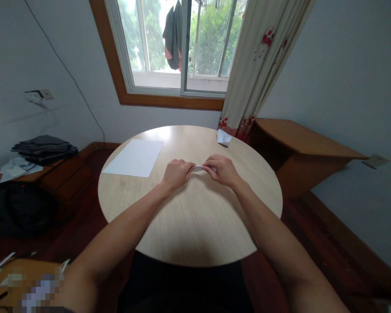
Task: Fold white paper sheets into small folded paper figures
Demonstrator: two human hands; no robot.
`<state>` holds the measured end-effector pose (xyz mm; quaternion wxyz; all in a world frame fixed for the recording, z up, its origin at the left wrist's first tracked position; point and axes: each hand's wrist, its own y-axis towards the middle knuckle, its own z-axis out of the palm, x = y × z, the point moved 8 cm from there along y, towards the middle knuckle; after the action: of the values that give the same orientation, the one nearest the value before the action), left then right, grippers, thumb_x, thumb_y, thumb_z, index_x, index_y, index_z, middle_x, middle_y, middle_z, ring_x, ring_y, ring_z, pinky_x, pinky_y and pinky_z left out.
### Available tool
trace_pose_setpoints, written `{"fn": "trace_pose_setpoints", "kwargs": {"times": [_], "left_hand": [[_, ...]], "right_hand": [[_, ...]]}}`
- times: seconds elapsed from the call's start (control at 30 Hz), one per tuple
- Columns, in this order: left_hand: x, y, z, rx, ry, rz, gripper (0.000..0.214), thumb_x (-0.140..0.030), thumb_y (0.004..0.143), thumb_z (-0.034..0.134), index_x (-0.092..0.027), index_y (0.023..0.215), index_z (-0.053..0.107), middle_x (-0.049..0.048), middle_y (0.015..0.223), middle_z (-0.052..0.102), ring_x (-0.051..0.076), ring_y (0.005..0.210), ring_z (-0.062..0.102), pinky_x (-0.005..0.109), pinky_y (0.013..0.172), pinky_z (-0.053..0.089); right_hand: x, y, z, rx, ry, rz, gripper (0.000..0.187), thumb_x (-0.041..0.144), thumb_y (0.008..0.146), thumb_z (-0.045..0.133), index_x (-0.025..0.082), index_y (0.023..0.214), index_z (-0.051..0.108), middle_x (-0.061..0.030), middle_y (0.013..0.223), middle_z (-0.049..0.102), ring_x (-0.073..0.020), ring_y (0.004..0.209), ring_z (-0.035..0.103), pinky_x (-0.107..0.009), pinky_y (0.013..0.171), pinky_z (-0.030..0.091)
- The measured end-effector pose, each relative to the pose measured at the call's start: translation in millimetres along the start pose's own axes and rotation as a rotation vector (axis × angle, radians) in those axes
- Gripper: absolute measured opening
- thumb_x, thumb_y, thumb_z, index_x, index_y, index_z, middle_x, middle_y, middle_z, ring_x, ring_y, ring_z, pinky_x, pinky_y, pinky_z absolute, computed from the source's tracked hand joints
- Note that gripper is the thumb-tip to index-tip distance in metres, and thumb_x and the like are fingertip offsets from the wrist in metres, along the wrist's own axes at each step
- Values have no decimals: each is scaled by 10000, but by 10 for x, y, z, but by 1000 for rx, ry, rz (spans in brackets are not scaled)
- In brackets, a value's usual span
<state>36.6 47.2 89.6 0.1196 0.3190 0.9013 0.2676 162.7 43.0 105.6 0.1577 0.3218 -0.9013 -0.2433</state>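
Both hands meet above the middle of the round wooden table. Between them is a narrow white strip of folded paper, mostly covered by the fingers. My left hand pinches its left end, thumb and fingers pressed together. At the other end, my right hand is closed on the strip in the same way. A flat white sheet of paper lies to the left of my left hand. Near the far right edge stands a small folded paper piece, apart from both hands.
Beyond the table are a window and a flowered curtain. A wooden desk stands close on the right. To the left, dark folded clothes lie on a low cabinet, with a black bag below.
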Motion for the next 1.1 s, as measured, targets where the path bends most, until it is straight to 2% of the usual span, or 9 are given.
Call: {"fn": "trace_pose_setpoints", "kwargs": {"times": [0.2, 0.33, 0.5, 0.7, 0.97, 1.1], "left_hand": [[-36, 2, 7, -40, -60, -13, 341, -391, 951, 414, -211, 938, 704, 67, 798, 706, 182, 735, 630, 312, 695, 400], [-64, -4, 1, -65, -77, 33, 329, -350, 955, 413, -191, 922, 699, 69, 790, 704, 173, 730, 627, 304, 695, 409], [-94, -18, -79, -154, -103, 127, 299, -295, 951, 418, -173, 919, 689, 66, 796, 708, 166, 747, 630, 298, 693, 420], [-83, -14, -107, -219, -114, 106, 284, -338, 936, 464, -184, 913, 701, 61, 776, 712, 167, 715, 633, 301, 676, 420], [-100, -37, -111, -244, -139, 159, 266, -284, 931, 465, -171, 890, 702, 60, 765, 706, 160, 709, 630, 291, 681, 430], [-105, -34, -137, -252, -130, 158, 263, -291, 917, 485, -168, 858, 710, 65, 751, 706, 159, 692, 627, 289, 673, 427]], "right_hand": [[72, 34, 32, -14, -6, -33, 324, 373, 918, 473, 171, 839, 714, -96, 831, 679, -189, 788, 575, -303, 720, 389], [97, 33, 7, -27, 7, -48, 345, 399, 920, 466, 169, 838, 711, -96, 822, 677, -190, 787, 572, -311, 729, 393], [6, 0, -117, -116, 126, -29, 286, 379, 897, 521, 168, 819, 697, -87, 812, 680, -184, 775, 592, -306, 731, 429], [7, -3, -127, -210, 206, -84, 254, 371, 874, 566, 181, 766, 696, -78, 750, 674, -183, 723, 595, -313, 677, 455], [47, 4, -120, -178, 317, -87, 212, 359, 859, 595, 186, 804, 706, -66, 761, 685, -170, 710, 600, -308, 674, 465], [60, 4, -156, -212, 347, -103, 211, 324, 862, 592, 171, 772, 705, -66, 718, 677, -159, 664, 585, -299, 642, 461]]}}
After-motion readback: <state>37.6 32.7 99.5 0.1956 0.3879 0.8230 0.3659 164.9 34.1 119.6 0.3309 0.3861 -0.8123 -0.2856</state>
